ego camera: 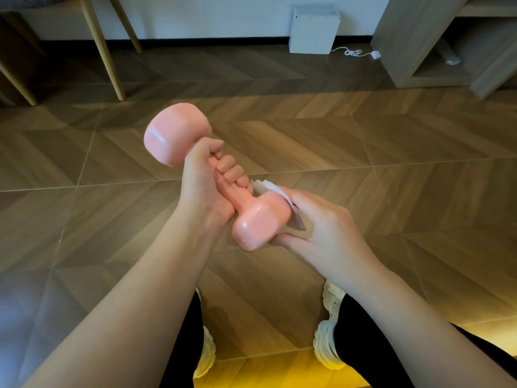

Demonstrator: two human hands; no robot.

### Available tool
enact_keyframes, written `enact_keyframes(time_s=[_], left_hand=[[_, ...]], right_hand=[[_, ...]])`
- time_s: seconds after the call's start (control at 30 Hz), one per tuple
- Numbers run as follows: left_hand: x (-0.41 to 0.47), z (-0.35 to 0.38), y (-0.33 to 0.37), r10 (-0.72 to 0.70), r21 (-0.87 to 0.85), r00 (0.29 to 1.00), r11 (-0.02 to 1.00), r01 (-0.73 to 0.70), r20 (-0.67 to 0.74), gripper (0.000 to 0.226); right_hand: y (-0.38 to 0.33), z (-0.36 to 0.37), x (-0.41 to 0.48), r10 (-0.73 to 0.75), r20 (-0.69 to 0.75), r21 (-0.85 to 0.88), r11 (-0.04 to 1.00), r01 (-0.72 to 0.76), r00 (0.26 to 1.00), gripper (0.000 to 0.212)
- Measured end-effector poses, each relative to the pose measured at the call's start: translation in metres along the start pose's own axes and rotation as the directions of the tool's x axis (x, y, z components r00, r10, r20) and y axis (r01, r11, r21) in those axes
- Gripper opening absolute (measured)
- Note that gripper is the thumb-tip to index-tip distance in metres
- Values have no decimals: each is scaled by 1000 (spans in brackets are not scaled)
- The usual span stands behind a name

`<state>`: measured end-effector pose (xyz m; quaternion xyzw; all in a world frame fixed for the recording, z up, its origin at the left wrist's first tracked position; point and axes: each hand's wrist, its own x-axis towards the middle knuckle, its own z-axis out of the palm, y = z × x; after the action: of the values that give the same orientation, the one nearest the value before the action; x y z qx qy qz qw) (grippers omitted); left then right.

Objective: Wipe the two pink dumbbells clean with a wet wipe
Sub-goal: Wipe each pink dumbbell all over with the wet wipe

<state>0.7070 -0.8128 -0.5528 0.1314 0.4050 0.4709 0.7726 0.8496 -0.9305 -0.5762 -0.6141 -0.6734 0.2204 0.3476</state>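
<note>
Here, a glossy pink dumbbell (258,222) with rounded block-shaped heads is held tilted above the brown herringbone wood floor (377,163), one head raised and far, the other low and near. The left hand (205,177) grips its handle in a full fist. The right hand (326,224) wraps the near head, pressing a crumpled white wet wipe (268,188) against it. A small embossed mark on that head's end face is too blurred to read.

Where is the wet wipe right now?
The wet wipe sits just right of centre in the head view, held by the right hand against the nearer head of the pink dumbbell, whose handle the left hand grips.
</note>
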Motion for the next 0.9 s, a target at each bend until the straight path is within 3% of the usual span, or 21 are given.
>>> enact_keyframes(time_s=[0.1,0.17,0.23,0.33,0.4,0.5,0.57,0.63,0.7,0.8,0.9], left_hand=[[-2,0,-3,-41,95,998,995,37,45,34],[-3,0,-4,-62,128,995,990,52,75,34],[-2,-2,-3,-87,143,990,987,71,110,33],[-3,-5,-6,-124,210,976,974,84,181,34],[-4,-5,-10,-130,272,963,960,63,238,35],[-3,-6,-10,-150,301,947,952,61,284,34],[0,-7,-7,-163,268,941,960,82,296,31],[1,-9,-7,-176,246,938,964,103,299,31],[2,-10,-9,-173,252,937,963,96,303,30],[2,-7,-9,-93,262,958,965,20,269,24],[5,-7,-9,8,357,990,932,-57,138,21]], right_hand=[[3,4,3,-14,117,-25,1000,17,993,70],[6,5,0,-82,39,-144,986,86,996,67],[5,8,-2,-103,10,-151,983,103,995,66],[5,13,3,-64,187,-47,996,74,980,55],[6,16,6,-91,249,-122,985,124,964,49],[6,16,3,-207,86,-272,936,223,974,49],[6,15,2,-199,49,-208,956,205,979,51],[5,15,4,-139,160,-94,983,156,977,51],[5,18,6,-127,224,-89,985,150,966,50],[6,17,6,-163,54,-235,957,171,985,49],[7,17,5,-204,-92,-333,929,163,975,54]])
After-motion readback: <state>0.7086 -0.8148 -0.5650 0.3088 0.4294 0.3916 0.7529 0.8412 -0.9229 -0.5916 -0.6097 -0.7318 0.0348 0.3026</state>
